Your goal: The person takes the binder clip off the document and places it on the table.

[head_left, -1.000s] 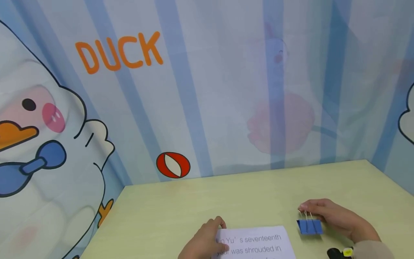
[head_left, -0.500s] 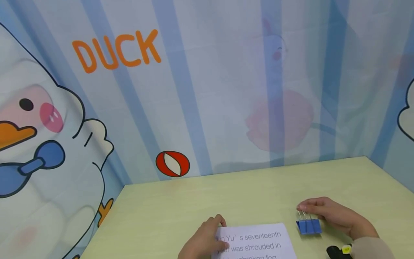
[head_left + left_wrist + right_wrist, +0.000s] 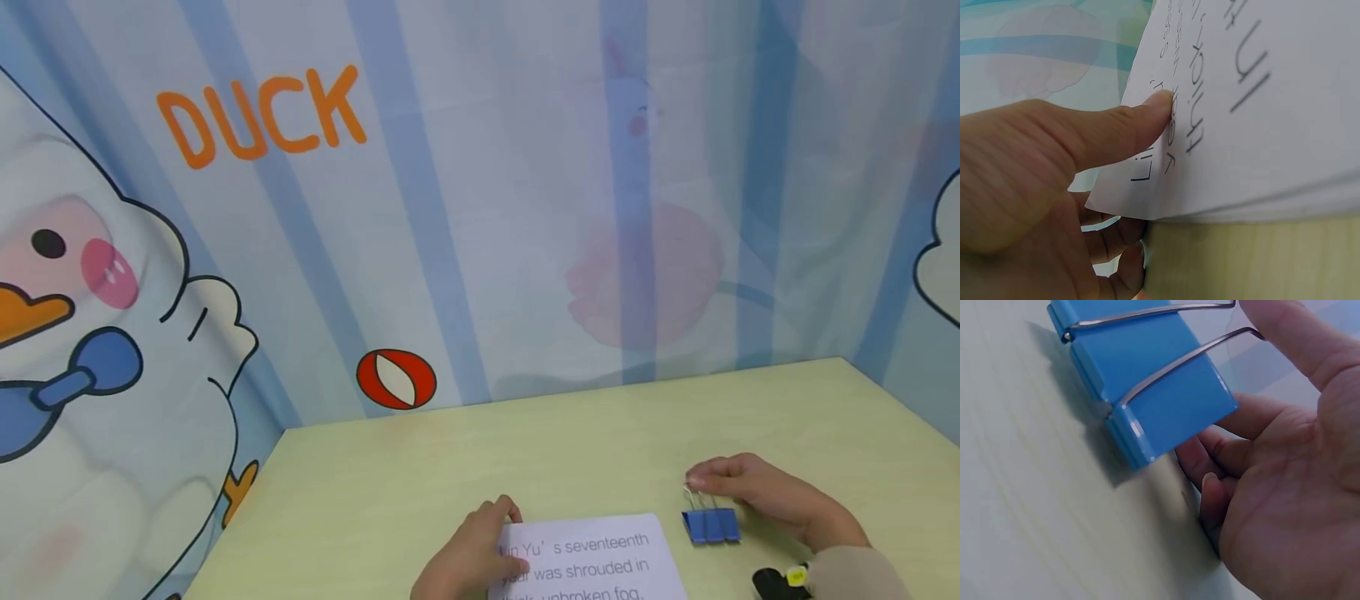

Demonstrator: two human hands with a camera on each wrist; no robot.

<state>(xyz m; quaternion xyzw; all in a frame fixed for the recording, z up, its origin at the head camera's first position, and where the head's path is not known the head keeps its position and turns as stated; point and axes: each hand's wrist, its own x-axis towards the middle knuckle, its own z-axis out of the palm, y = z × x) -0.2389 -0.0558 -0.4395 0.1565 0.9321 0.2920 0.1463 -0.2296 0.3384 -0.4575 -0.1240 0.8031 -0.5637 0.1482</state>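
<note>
In the head view, printed white paper (image 3: 585, 550) lies at the bottom edge, its lower part cut off. My left hand (image 3: 468, 557) holds its upper left corner. The left wrist view shows the thumb (image 3: 1125, 128) pressed on the printed face, with the other fingers curled behind the corner; the sheet edges look slightly lifted. To the right of the paper is a blue binder clip (image 3: 711, 527) with silver wire handles. My right hand (image 3: 776, 500) pinches it by those handles, the thumb on the near one (image 3: 1154, 375). The clip is apart from the paper.
A pale yellow table (image 3: 420, 483) runs back to a curtain (image 3: 517, 208) printed with a duck and stripes. Beside the right sleeve (image 3: 855, 575) sits a black object (image 3: 776, 583) with a yellow part, partly cut off by the frame.
Both hands keep their hold on the paper and the binder clip. The head view has shifted slightly, and a third line of print shows more clearly.
</note>
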